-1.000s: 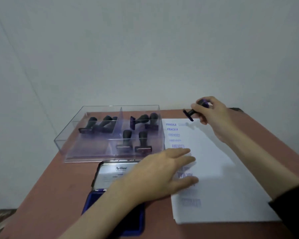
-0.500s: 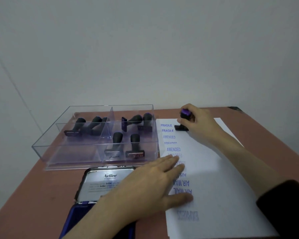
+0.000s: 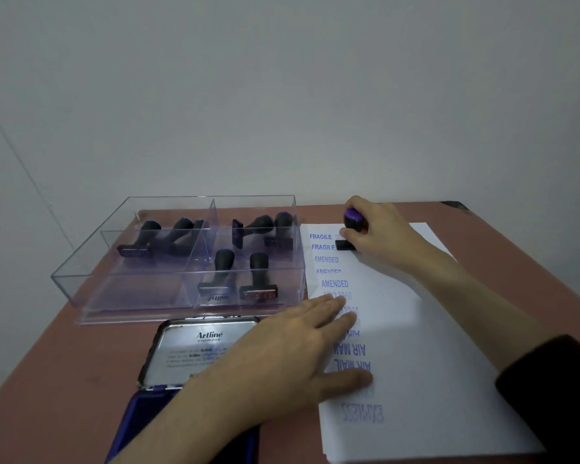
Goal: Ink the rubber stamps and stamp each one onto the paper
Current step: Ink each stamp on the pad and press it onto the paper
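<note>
The right hand [image 3: 382, 234] curls round a black stamp [image 3: 353, 225] with a glossy purple cap. Its rectangular base sits flat on the white paper [image 3: 442, 346], just beside the second "FRAGILE" print. A second ago the stamp was tilted in the air above the sheet's top edge, and by half a second ago it was down. The left hand [image 3: 282, 360] has stayed put, fingers straight and spread, pressing on the sheet's left side and holding nothing.

The paper carries two "FRAGILE" and three "AMENDED" prints in blue, with more below them partly covered.

A clear, hard plastic tray [image 3: 81, 286] with dividers holds black knob-handled stamps: four on its right side [image 3: 258, 267] and probably three overlapping on its left [image 3: 149, 229]. One ink pad [image 3: 198, 353] lies open on the reddish table [image 3: 47, 363], with a shiny metal lid and a blue base.
</note>
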The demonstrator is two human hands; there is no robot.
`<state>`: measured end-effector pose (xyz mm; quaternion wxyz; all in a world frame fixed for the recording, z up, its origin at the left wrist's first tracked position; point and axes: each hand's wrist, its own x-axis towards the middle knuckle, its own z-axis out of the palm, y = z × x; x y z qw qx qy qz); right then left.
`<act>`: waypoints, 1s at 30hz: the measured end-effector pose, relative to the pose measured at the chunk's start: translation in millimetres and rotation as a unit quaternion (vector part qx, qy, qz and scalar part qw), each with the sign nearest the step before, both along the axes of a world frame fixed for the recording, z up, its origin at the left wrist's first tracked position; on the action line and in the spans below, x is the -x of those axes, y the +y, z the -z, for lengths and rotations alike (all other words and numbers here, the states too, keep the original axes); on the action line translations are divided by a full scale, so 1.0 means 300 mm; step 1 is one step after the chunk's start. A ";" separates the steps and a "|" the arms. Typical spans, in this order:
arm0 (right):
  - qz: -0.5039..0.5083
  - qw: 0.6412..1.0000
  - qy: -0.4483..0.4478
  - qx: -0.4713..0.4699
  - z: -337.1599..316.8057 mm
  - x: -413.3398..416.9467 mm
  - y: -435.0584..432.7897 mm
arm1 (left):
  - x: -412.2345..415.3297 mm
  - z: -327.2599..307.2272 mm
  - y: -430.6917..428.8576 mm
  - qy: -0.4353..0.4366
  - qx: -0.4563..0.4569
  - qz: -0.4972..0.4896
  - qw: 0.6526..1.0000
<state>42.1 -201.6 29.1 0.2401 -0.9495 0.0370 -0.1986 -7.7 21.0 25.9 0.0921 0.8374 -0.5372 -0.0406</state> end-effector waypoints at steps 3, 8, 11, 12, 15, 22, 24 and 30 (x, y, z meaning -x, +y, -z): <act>-0.015 0.999 0.045 0.017 -0.031 -0.011 -0.009 | 0.000 0.003 0.000 -0.003 0.005 0.001 1.000; -0.027 0.993 0.111 0.020 -0.076 -0.027 -0.017 | -0.005 0.010 0.001 -0.004 0.013 0.002 1.000; -0.028 0.991 0.126 0.026 -0.086 -0.033 -0.017 | -0.004 0.013 0.002 -0.008 0.017 0.003 1.000; -0.028 0.991 0.127 0.026 -0.088 -0.033 -0.016 | -0.005 0.014 0.003 -0.006 0.017 0.002 1.000; -0.026 0.991 0.128 0.027 -0.083 -0.028 -0.013 | -0.009 0.018 0.001 -0.012 0.024 0.003 1.000; -0.021 0.992 0.119 0.023 -0.072 -0.020 -0.012 | -0.007 0.016 0.001 -0.022 0.021 0.002 1.000; -0.021 0.992 0.119 0.023 -0.070 -0.020 -0.010 | -0.005 0.012 0.001 -0.010 0.019 0.000 1.000; -0.018 0.993 0.119 0.021 -0.058 -0.025 -0.012 | -0.004 0.009 0.001 -0.006 0.013 0.001 1.000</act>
